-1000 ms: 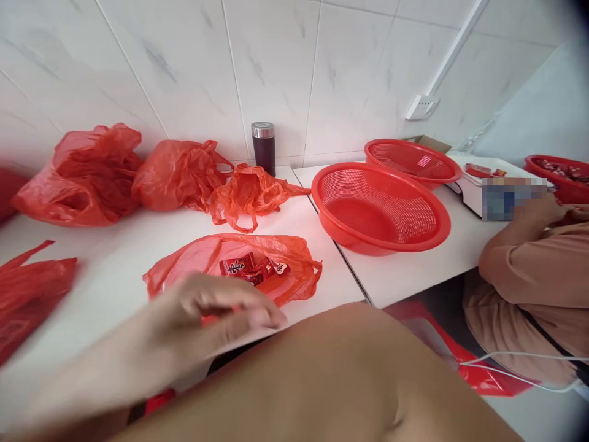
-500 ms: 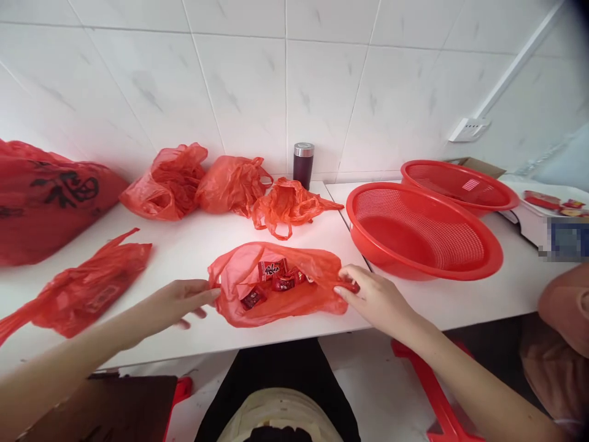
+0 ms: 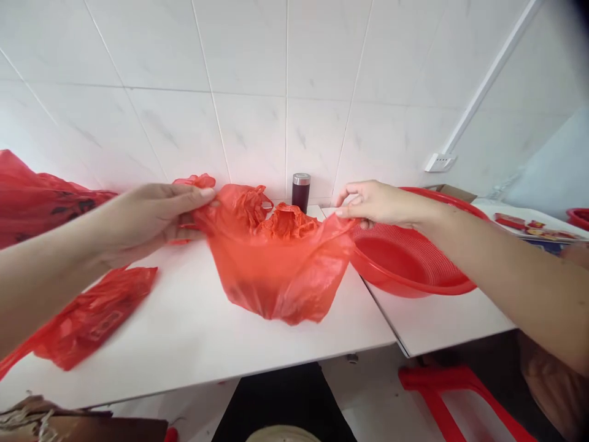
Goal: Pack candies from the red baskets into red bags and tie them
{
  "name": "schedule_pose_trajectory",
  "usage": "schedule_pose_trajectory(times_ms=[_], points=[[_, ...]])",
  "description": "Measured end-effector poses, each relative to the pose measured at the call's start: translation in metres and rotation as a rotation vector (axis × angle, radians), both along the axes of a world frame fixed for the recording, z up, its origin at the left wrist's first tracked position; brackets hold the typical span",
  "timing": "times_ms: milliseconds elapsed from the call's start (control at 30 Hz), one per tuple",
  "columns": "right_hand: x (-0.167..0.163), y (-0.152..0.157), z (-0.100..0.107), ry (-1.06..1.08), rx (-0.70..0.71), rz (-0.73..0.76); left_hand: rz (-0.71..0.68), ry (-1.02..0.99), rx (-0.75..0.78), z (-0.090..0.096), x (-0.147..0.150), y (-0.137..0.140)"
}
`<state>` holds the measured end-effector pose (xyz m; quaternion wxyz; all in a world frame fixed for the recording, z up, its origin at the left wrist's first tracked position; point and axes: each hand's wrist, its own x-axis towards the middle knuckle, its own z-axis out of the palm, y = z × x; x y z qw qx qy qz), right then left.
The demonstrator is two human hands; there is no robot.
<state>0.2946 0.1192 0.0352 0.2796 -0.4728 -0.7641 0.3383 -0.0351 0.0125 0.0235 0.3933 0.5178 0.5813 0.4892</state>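
A thin red plastic bag (image 3: 280, 276) is stretched between my two hands above the white table. My left hand (image 3: 161, 212) pinches its left top corner, the thumb laid along the top. On the other side my right hand (image 3: 368, 202) grips the right top corner between thumb and fingers. The bag's lower part sags toward the table, and its contents are hidden behind the plastic. Crumpled red bags (image 3: 246, 205) lie just behind it. A filled red bag (image 3: 99, 319) rests on the table below my left forearm.
A dark tumbler (image 3: 300, 193) stands by the tiled wall. Red perforated basins (image 3: 409, 288) sit on the right table, partly behind my right arm. A large red bag (image 3: 41, 196) is at the far left. A red stool (image 3: 437, 377) stands below the table at right.
Both hands have raised the bag's corners off the table, pulling it taut between them. The packets seen inside it before are now out of sight. The view has tilted upward.
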Motion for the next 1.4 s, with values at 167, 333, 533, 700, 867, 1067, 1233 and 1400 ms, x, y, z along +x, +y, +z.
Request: schedule_pose_trajectory(times_ms=[167, 333, 533, 700, 867, 1067, 1233, 1400], points=[[-0.005, 0.004, 0.024, -0.018, 0.071, 0.094, 0.03, -0.008, 0.056, 0.005, -0.004, -0.007], [-0.017, 0.006, 0.036, 0.008, 0.197, 0.275, -0.112, -0.134, 0.104, 0.0, 0.004, -0.004], [-0.059, -0.007, 0.041, 0.059, 0.194, 0.438, -0.459, -0.182, 0.134, -0.012, 0.033, 0.013], [-0.104, -0.026, 0.03, 0.099, 0.214, 0.638, -0.611, -0.071, 0.022, -0.02, 0.057, 0.026], [-0.118, -0.024, 0.006, 0.228, 0.384, 0.578, -0.493, -0.068, -0.062, -0.029, 0.056, 0.03], [-0.102, -0.013, -0.038, 0.176, 0.233, 0.5, -0.226, -0.075, -0.091, -0.04, 0.038, 0.023], [-0.094, -0.055, -0.051, 0.305, 0.24, 0.531, -0.443, 0.062, -0.017, -0.042, 0.031, 0.018], [-0.103, -0.047, -0.074, 0.436, 0.277, 0.381, -0.512, 0.355, 0.053, -0.041, 0.03, 0.02]])
